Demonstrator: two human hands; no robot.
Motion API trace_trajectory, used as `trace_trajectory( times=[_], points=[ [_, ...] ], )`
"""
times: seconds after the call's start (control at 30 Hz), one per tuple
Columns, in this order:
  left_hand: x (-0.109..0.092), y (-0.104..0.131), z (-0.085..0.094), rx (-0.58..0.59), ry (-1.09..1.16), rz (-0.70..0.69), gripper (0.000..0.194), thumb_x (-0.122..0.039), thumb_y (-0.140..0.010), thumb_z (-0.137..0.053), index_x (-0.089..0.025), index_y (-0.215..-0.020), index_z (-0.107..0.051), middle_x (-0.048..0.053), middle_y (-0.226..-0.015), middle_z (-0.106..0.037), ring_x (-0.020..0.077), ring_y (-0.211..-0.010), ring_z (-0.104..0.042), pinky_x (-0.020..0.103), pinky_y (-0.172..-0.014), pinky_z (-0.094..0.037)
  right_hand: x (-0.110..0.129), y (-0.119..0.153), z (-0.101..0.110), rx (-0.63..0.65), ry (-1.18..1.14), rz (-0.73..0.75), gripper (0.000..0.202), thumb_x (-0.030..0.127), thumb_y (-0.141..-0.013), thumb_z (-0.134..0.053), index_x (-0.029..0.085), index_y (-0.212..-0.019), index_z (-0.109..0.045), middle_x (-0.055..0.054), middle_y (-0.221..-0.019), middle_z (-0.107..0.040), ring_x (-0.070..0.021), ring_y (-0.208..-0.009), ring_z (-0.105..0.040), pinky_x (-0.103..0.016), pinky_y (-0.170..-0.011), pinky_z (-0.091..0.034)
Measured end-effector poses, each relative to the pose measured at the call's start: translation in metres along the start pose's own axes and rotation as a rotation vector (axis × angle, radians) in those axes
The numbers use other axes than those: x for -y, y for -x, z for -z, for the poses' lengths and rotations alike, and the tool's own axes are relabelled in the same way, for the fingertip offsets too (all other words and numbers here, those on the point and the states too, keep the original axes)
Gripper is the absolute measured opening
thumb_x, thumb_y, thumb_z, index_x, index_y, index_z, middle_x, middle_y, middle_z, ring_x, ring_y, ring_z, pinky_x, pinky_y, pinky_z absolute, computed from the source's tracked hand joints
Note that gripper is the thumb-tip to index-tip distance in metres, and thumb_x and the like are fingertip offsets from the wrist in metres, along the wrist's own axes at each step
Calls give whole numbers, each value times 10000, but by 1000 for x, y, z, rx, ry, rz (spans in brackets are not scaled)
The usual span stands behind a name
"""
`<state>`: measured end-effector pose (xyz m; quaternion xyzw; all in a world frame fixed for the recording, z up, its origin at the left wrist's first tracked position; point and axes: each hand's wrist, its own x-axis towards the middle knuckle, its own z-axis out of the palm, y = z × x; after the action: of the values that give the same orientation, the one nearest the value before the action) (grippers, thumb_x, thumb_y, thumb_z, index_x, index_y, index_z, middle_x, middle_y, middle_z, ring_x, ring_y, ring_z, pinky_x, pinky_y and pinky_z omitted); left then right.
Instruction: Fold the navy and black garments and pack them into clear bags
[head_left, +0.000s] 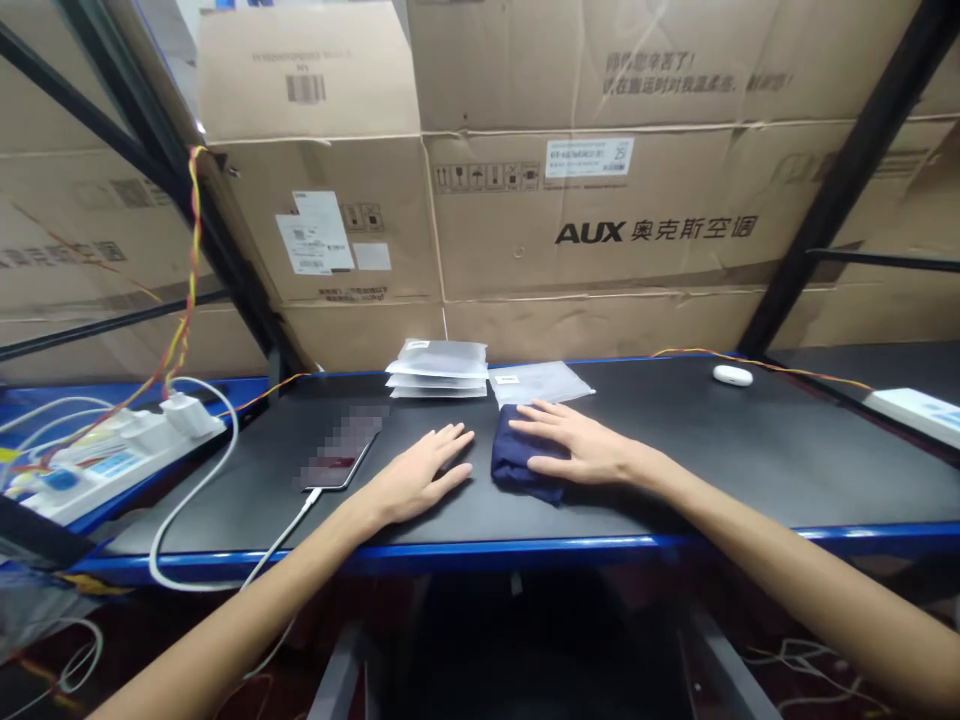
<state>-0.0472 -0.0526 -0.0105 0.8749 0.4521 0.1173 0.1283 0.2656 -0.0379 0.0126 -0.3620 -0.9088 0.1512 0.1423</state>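
Note:
A folded dark blue cloth (517,465) lies on the black tabletop in front of me. My right hand (566,440) rests flat over its right part, fingers spread and pointing left, hiding some of the fabric. To the left of the cloth, my left hand (427,475) lies on the bare surface, open, palm down and holding nothing. Just behind the cloth is a flat translucent plastic bag (544,382) with a small label. A stack of several similar bags (437,370) sits to the left of that one.
A phone (341,460) with a white charging cable (306,510) lies at left. Beyond it is a crowded power strip (127,450). A white oval case (733,376) and another white strip (919,415) are at right. Cardboard boxes (495,270) wall the back between black shelf posts (817,210).

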Motion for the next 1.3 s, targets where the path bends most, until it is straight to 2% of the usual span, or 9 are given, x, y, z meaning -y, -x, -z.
trace_trajectory(
  times=[0.1, 0.37, 0.57, 0.67, 0.83, 0.9, 1.0, 1.13, 1.3],
  points=[
    [6, 1, 2, -7, -25, 5, 598, -559, -989, -414, -281, -1517, -381, 56, -1604, -270, 256, -1491, -249, 453, -1237, -192, -1, -2, -5, 86, -41, 1, 669, 669, -927, -467, 342, -1505, -396, -5, -1618, -280, -301, -1507, -167, -522, -1225, -162],
    [2, -11, 1, 32, -45, 7, 645, -579, -995, -355, -237, -1541, -333, 69, -1620, -222, 240, -1507, -198, 440, -1243, -163, -13, 14, 1, 75, -8, -35, 671, 667, -931, -459, 353, -1517, -367, 0, -1619, -279, -308, -1499, -196, -512, -1223, -174],
    [-2, -56, -6, -31, -39, -165, 614, -463, -986, -423, -219, -1541, -327, 60, -1613, -271, 217, -1502, -229, 389, -1238, -207, -40, 26, 13, 80, 32, -159, 696, 696, -911, -462, 378, -1520, -349, -7, -1632, -247, -323, -1507, -151, -549, -1223, -128],
    [-7, -83, -13, -80, -58, -258, 597, -392, -970, -455, -199, -1525, -352, 72, -1593, -328, 220, -1489, -269, 381, -1229, -234, -44, 28, 16, 118, -3, -187, 782, 721, -855, -535, 374, -1526, -333, -6, -1645, -203, -338, -1511, -113, -555, -1223, -118],
    [-10, -113, -23, -135, -93, -290, 580, -370, -950, -485, -155, -1484, -415, 133, -1476, -500, 284, -1324, -513, 426, -1125, -401, -38, 25, 18, 156, -23, -231, 956, 717, -728, -688, 359, -1533, -317, -22, -1653, -173, -374, -1508, -83, -566, -1218, -117],
    [-9, -119, -24, -160, -98, -296, 581, -380, -935, -514, -151, -1465, -445, 139, -1419, -559, 295, -1251, -572, 424, -1071, -449, -38, 26, 16, 130, -26, -214, 901, 670, -745, -701, 353, -1518, -362, -21, -1645, -209, -371, -1505, -114, -556, -1216, -138],
    [-6, -123, -23, -235, -86, -286, 523, -363, -922, -546, -154, -1402, -522, 126, -1300, -646, 276, -1151, -624, 396, -1013, -483, -41, 27, 13, 70, -4, -151, 737, 497, -795, -703, 334, -1472, -460, -22, -1609, -313, -344, -1490, -212, -525, -1213, -181],
    [-2, -123, -22, -303, -48, -249, 297, -306, -909, -560, -182, -1142, -696, 86, -1089, -711, 244, -1006, -654, 363, -920, -517, -42, 28, 10, -19, 42, -53, 625, 276, -786, -660, 284, -1404, -561, -60, -1501, -492, -306, -1424, -381, -485, -1186, -276],
    [1, -124, -22, -328, 34, -218, 218, -222, -887, -537, -198, -965, -739, 59, -1065, -714, 220, -975, -658, 327, -895, -515, -41, 29, 7, -130, 45, 4, 543, 210, -790, -617, 236, -1332, -625, -89, -1383, -609, -284, -1310, -528, -440, -1120, -387]
  ],
)
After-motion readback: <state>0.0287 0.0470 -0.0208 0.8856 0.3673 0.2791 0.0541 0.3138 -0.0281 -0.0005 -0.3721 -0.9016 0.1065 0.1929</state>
